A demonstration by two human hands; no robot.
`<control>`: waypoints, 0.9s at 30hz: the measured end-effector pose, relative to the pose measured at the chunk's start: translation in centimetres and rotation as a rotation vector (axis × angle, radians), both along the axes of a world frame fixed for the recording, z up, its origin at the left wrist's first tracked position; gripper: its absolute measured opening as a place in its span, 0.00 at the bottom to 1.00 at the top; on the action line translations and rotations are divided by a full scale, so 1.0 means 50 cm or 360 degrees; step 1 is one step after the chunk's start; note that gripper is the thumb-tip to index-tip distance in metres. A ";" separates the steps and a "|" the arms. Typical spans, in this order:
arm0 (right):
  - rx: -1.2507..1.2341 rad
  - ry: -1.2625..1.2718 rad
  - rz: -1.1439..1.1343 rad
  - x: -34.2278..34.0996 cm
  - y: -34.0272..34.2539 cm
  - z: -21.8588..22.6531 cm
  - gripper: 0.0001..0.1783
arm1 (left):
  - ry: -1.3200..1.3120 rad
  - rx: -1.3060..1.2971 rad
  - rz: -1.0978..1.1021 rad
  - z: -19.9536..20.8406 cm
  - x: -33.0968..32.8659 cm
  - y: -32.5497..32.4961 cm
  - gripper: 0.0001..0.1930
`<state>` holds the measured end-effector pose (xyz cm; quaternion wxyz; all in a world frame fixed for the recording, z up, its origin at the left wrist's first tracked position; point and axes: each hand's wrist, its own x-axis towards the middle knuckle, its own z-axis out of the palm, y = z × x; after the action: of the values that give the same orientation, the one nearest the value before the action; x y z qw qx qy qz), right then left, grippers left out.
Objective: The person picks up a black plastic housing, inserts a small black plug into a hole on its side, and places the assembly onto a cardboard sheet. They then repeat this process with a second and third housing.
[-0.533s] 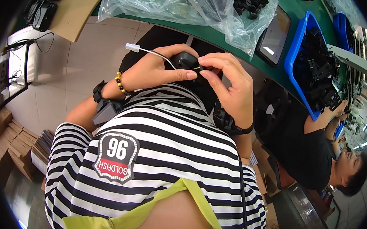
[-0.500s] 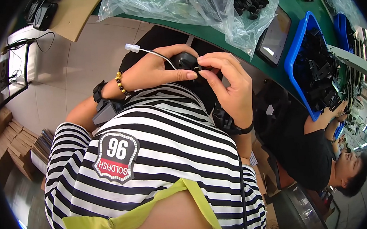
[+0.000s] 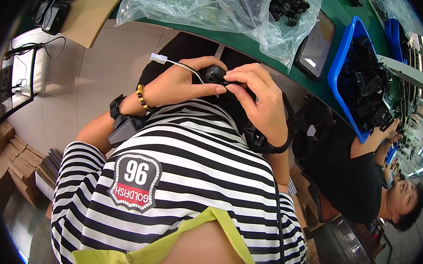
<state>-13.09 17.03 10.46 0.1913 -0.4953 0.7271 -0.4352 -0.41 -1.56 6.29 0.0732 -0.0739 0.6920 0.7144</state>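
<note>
My left hand [image 3: 184, 89] is closed round a rounded black housing [image 3: 212, 74], with its thumb along the near side. From the housing a thin white cable [image 3: 187, 66] runs back over the hand to a white plug [image 3: 158, 58]. My right hand [image 3: 264, 99] meets the left at the housing's right end. Its thumb and fingertips pinch a very small black part there, mostly covered by the fingers. Both hands are held in front of my body, just short of the green table [image 3: 219, 32].
Clear plastic bags [image 3: 188, 8] lie on the table, one with round black caps [image 3: 288, 4]. A tablet [image 3: 316, 46] and a blue bin [image 3: 333, 69] of black parts stand to the right. A co-worker [image 3: 345, 181] sits at the right. Flattened cardboard [image 3: 19, 157] is stacked at left.
My right hand has shifted slightly left and down, its fingertips closer to my left thumb. The housing sits a little lower between the hands. The co-worker's head has turned.
</note>
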 end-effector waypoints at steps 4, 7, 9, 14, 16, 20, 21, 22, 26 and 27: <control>0.0041 -0.0015 -0.0006 0.002 0.005 -0.003 0.10 | 0.0024 -0.0023 -0.0040 -0.003 -0.002 0.000 0.20; 0.0066 0.0011 -0.0022 0.005 0.004 -0.005 0.10 | 0.0016 -0.0030 -0.0048 -0.003 0.000 0.003 0.19; 0.0036 0.0167 -0.0001 0.006 0.001 -0.003 0.09 | 0.0028 -0.0032 -0.0055 -0.005 0.000 0.003 0.19; 0.0060 0.0537 -0.0017 0.016 -0.005 -0.003 0.07 | 0.0044 -0.0077 -0.0077 0.004 -0.004 0.003 0.19; 0.0070 0.0657 -0.0060 0.018 -0.012 -0.004 0.09 | 0.0024 -0.0085 -0.0115 0.006 -0.003 -0.001 0.20; 0.0130 0.0858 -0.0089 0.022 -0.016 -0.019 0.13 | -0.0040 -0.0084 -0.0136 0.006 -0.003 -0.005 0.20; 0.0147 0.0856 -0.0086 0.023 -0.016 -0.024 0.14 | -0.0027 -0.0075 -0.0136 0.006 -0.004 -0.006 0.20; 0.0162 0.0851 -0.0075 0.024 -0.015 -0.030 0.15 | -0.0017 -0.0066 -0.0129 0.007 -0.005 -0.005 0.21; 0.0068 0.0928 -0.0182 0.029 -0.016 -0.041 0.15 | -0.0007 -0.0022 -0.0160 0.016 -0.009 -0.001 0.20; 0.0065 0.0935 -0.0203 0.033 -0.021 -0.040 0.15 | 0.0001 -0.0031 -0.0179 0.012 -0.006 -0.002 0.20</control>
<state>-11.43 15.97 8.45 -0.0452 -0.5493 0.7896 -0.2698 -0.73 -1.69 6.90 0.1124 -0.0354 0.7020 0.7024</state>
